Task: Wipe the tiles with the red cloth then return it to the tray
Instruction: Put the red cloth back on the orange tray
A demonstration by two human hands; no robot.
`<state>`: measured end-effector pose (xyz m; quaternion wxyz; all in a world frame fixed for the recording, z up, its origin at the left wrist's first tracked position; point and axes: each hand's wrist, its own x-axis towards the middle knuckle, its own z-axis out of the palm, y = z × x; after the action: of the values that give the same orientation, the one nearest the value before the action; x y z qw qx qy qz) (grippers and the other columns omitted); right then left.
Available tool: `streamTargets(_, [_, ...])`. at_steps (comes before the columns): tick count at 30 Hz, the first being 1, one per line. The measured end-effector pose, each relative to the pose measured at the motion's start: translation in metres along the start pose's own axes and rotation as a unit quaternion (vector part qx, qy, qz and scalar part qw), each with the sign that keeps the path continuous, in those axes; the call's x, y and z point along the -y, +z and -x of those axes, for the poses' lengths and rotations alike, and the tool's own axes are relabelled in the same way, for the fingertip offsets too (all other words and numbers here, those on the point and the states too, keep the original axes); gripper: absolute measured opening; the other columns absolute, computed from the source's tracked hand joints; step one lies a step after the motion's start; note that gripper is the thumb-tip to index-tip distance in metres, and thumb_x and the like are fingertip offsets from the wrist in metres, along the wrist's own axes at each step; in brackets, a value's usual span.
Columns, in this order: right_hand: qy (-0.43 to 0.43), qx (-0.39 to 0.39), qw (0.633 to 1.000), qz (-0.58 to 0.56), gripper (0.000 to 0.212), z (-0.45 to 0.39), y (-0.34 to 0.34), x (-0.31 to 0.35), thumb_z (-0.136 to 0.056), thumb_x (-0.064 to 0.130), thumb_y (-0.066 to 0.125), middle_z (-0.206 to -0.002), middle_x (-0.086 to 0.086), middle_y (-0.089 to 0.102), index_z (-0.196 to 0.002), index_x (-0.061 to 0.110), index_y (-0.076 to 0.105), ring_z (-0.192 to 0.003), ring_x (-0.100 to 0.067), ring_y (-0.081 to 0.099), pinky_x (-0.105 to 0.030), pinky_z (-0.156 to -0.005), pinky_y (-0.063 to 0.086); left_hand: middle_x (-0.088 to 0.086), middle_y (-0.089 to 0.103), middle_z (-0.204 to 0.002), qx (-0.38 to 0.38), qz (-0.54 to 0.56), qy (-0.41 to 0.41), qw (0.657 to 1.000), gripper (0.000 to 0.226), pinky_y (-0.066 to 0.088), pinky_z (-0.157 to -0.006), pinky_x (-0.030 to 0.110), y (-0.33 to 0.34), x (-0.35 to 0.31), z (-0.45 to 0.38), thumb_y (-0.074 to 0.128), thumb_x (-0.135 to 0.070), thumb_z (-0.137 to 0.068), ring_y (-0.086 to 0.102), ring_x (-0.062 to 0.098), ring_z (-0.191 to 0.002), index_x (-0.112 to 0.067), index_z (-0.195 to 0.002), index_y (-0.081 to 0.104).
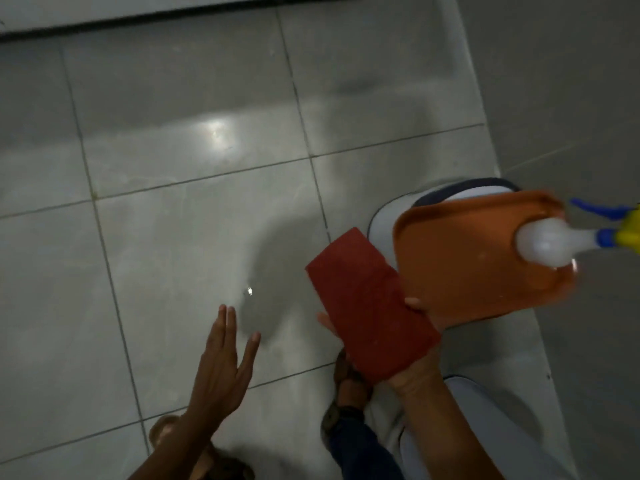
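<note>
Item: folded red cloth (372, 308), my right hand (412, 362) fingers gripping it beside the orange tray (460, 265), seemingly for return; left hand (221, 362) fingers spread, empty, over tiles (194, 237).

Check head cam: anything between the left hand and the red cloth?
Nothing on the floor there. In the head view, only bare grey tiles and a shadow separate the open left hand from the red cloth, held by the right hand.

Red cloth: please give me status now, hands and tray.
Right hand holds red cloth, folded, beside orange tray. Left hand open, empty, above tiles. Spray bottle sits on tray.
</note>
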<state>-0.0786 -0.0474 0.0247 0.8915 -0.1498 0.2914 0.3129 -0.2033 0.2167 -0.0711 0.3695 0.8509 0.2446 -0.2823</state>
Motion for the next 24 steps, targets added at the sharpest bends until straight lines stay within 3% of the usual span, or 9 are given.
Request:
streamTargets(3, [-0.135, -0.148, 0.972, 0.121, 0.056, 0.029, -0.003, 0.073, -0.076, 0.022, 0.068, -0.139, -0.019, 0.078, -0.129, 0.01, 0.083, -0.13, -0.049, 0.071, -0.062, -0.125, 0.042, 0.001, -0.004, -0.185, -0.002, -0.013, 0.064, 0.998, 0.09, 0.012, -0.139, 0.042, 0.014, -0.081, -0.012, 0.035, -0.063, -0.104, 0.001, 0.02, -0.172, -0.019, -0.176, 0.005])
streamTargets(5, [-0.219, -0.249, 0.912, 0.24, 0.02, 0.041, -0.022, 0.117, -0.065, 0.023, 0.068, -0.095, -0.002, 0.085, -0.075, 0.024, 0.085, -0.099, -0.04, 0.068, -0.036, -0.09, 0.063, 0.002, -0.002, -0.185, -0.01, -0.012, 0.112, 0.994, 0.089, 0.013, -0.14, 0.045, 0.027, -0.129, -0.02, 0.035, -0.063, -0.105, 0.001, 0.021, -0.172, -0.017, -0.176, 0.007])
streamTargets(6, [-0.235, -0.283, 0.877, 0.308, 0.01, 0.042, -0.023, 0.133, -0.061, 0.026, 0.069, -0.08, 0.008, 0.081, -0.061, 0.029, 0.079, -0.088, -0.031, 0.065, -0.024, -0.07, 0.061, 0.002, -0.003, -0.185, -0.008, -0.015, 0.127, 0.992, 0.089, 0.012, -0.14, 0.044, 0.034, -0.151, -0.023, 0.034, -0.064, -0.105, 0.0, 0.021, -0.172, -0.017, -0.176, 0.006])
streamTargets(7, [-0.237, -0.284, 0.839, 0.399, 0.012, 0.041, -0.023, 0.148, -0.061, 0.031, 0.071, -0.081, 0.013, 0.08, -0.068, 0.034, 0.081, -0.087, -0.024, 0.067, -0.02, -0.066, 0.059, 0.002, -0.004, -0.185, -0.008, -0.02, 0.15, 0.989, 0.088, 0.011, -0.139, 0.043, 0.043, -0.172, -0.027, 0.034, -0.064, -0.106, -0.001, 0.021, -0.172, -0.018, -0.176, 0.005])
streamTargets(8, [-0.232, -0.258, 0.794, 0.499, 0.033, 0.037, -0.029, 0.161, -0.068, 0.034, 0.072, -0.103, 0.016, 0.081, -0.097, 0.042, 0.086, -0.101, -0.019, 0.071, -0.02, -0.08, 0.061, 0.003, -0.005, -0.186, 0.0, -0.028, 0.173, 0.984, 0.087, 0.009, -0.139, 0.041, 0.052, -0.192, -0.031, 0.033, -0.065, -0.108, -0.003, 0.02, -0.172, -0.019, -0.176, 0.004])
streamTargets(10, [-0.175, -0.167, 0.664, 0.708, 0.083, 0.019, -0.057, 0.176, -0.089, 0.039, 0.066, -0.174, 0.005, 0.048, -0.169, 0.042, 0.045, -0.156, -0.026, 0.049, -0.048, -0.125, 0.047, 0.005, -0.007, -0.186, 0.02, -0.061, 0.224, 0.972, 0.085, 0.006, -0.139, 0.039, 0.069, -0.224, -0.037, 0.032, -0.063, -0.11, -0.006, 0.02, -0.172, -0.018, -0.176, 0.001])
streamTargets(12, [-0.096, -0.15, 0.474, 0.862, 0.097, 0.001, -0.091, 0.176, -0.097, 0.063, 0.049, -0.192, 0.002, 0.0, -0.18, 0.039, 0.004, -0.177, -0.033, 0.003, -0.068, -0.139, 0.015, 0.007, -0.009, -0.185, 0.052, -0.123, 0.268, 0.954, 0.084, 0.005, -0.141, 0.043, 0.085, -0.24, -0.044, 0.032, -0.06, -0.111, -0.008, 0.022, -0.172, -0.016, -0.176, 0.0])
streamTargets(14, [-0.086, -0.143, 0.368, 0.915, 0.098, -0.006, -0.119, 0.169, -0.098, 0.074, 0.039, -0.191, 0.002, -0.013, -0.179, 0.039, -0.002, -0.175, -0.033, -0.011, -0.073, -0.138, 0.006, 0.01, -0.017, -0.184, 0.081, -0.202, 0.277, 0.936, 0.082, 0.008, -0.14, 0.049, 0.096, -0.245, -0.05, 0.031, -0.056, -0.113, -0.011, 0.026, -0.172, -0.015, -0.175, -0.005])
streamTargets(24, [-0.188, -0.164, 0.355, 0.901, 0.084, 0.03, -0.123, 0.162, -0.107, 0.062, 0.044, -0.191, -0.006, 0.01, -0.18, 0.028, 0.019, -0.177, -0.031, 0.01, -0.063, -0.141, 0.014, 0.005, -0.018, -0.183, 0.047, -0.215, 0.247, 0.944, 0.077, 0.009, -0.141, 0.047, 0.058, -0.204, -0.038, 0.032, -0.05, -0.115, -0.017, 0.023, -0.171, -0.02, -0.175, -0.006])
